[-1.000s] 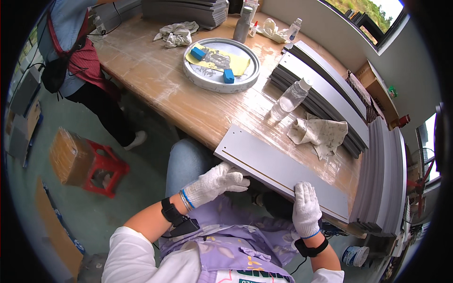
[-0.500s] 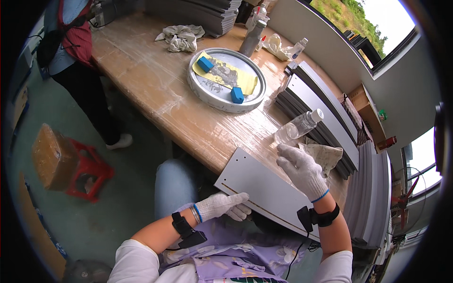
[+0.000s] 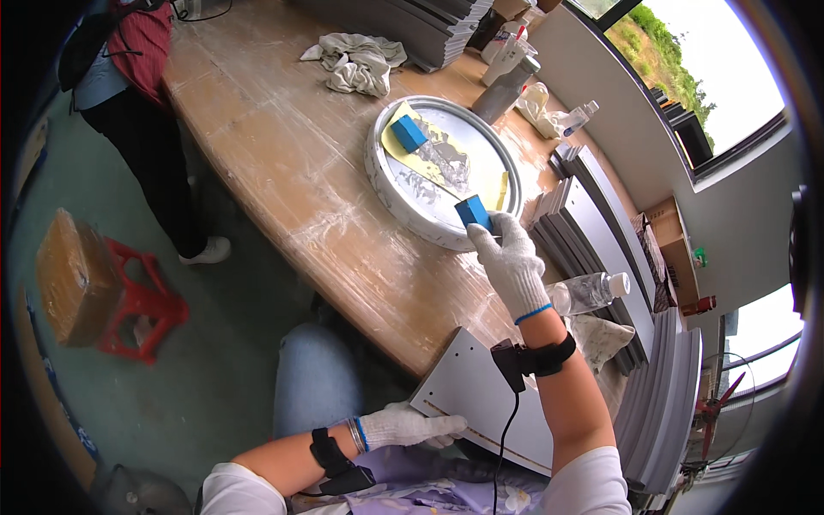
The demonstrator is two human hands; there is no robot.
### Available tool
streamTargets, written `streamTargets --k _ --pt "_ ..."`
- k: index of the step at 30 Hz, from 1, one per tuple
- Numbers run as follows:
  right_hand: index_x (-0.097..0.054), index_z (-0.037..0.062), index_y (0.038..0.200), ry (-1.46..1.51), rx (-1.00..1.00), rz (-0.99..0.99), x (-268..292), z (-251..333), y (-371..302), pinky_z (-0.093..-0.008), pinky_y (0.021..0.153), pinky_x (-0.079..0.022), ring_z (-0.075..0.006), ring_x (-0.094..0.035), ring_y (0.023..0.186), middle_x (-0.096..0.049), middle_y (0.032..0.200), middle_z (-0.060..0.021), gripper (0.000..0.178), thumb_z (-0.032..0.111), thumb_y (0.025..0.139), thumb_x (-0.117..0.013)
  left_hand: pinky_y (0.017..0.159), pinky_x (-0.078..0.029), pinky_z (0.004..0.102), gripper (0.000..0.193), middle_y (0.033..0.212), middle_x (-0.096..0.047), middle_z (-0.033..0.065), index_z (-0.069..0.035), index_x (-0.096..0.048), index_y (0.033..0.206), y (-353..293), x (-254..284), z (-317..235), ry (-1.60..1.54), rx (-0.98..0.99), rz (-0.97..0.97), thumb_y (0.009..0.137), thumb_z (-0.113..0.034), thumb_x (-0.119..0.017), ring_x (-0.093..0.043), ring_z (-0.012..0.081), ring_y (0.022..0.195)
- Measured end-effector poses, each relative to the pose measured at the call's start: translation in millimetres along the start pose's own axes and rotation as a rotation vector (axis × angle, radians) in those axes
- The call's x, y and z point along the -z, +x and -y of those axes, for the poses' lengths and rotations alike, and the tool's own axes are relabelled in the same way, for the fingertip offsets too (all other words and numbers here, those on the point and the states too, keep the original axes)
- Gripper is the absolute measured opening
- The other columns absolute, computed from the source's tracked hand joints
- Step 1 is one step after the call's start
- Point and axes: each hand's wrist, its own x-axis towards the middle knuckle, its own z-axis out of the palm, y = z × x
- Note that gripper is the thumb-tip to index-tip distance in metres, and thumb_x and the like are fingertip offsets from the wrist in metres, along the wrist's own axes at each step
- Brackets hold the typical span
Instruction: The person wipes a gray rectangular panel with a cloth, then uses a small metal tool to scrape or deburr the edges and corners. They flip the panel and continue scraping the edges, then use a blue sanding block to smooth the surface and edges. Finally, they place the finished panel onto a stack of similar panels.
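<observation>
My right hand, in a white knit glove, reaches over the near rim of a round white tray. Its thumb and fingers close on a small blue block. A second blue block rests on a yellow sheet smeared with grey paste inside the tray. My left hand, gloved too, grips the near edge of a flat grey panel, thumb on top and the other fingers partly hidden. The panel has small holes near its end and a thin slot along that edge. My right forearm covers part of it.
A clear bottle lies beside a rag right of my wrist. Stacked grey panels line the right side. Beyond the tray are a grey bottle and a crumpled cloth. A person stands at the far left near a red stool.
My right hand has moved from above the panel to the tray and taken hold of the nearer blue block. My left hand stays on the panel edge. The view has shifted slightly.
</observation>
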Motion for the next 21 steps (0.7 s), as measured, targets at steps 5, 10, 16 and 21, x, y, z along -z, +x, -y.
streamTargets --k 5,10,16,21 --pt "-0.047 -0.0036 0.135 1.091 -0.040 0.429 27 -25 -54 -0.0359 0.086 -0.058 -0.0259 -0.067 0.096 -0.061 0.111 -0.0191 0.050 0.007 0.091 -0.067 0.082 -0.061 0.0346 0.045 0.112 -0.069 0.0183 0.003 -0.061 0.125 10 4 14 -0.005 -0.090 0.017 0.100 -0.035 -0.062 -0.071 0.0236 0.094" --pt "-0.049 -0.0018 0.136 1.089 -0.023 0.437 54 -38 -85 -0.0382 0.087 -0.058 -0.0242 -0.064 0.101 -0.058 0.119 -0.0173 0.050 0.008 0.091 -0.068 0.082 -0.061 0.0347 0.045 0.109 -0.070 0.0192 0.003 -0.061 0.124 11 1 14 0.001 -0.123 -0.030 0.098 -0.033 -0.065 -0.071 0.0252 0.094" --pt "-0.052 0.0013 0.135 0.361 0.069 0.429 57 -22 -107 -0.0336 0.090 -0.054 -0.0202 -0.064 0.101 -0.058 0.121 -0.0114 0.049 0.008 0.090 -0.070 0.081 -0.060 0.0327 0.045 0.100 -0.072 0.0172 0.003 -0.066 0.116 3 1 10 0.024 -0.131 -0.088 0.096 -0.038 -0.068 -0.071 0.0221 0.091" --pt "-0.057 0.0040 0.132 -0.172 0.546 0.203 44 -23 -105 -0.0342 0.084 -0.053 -0.0248 -0.064 0.097 -0.062 0.108 -0.0146 0.049 0.007 0.085 -0.071 0.082 -0.058 0.0296 0.049 0.096 -0.073 0.0112 -0.001 -0.068 0.114 -5 -2 -3 0.151 -0.112 -0.049 0.093 -0.045 -0.069 -0.070 0.0175 0.090"
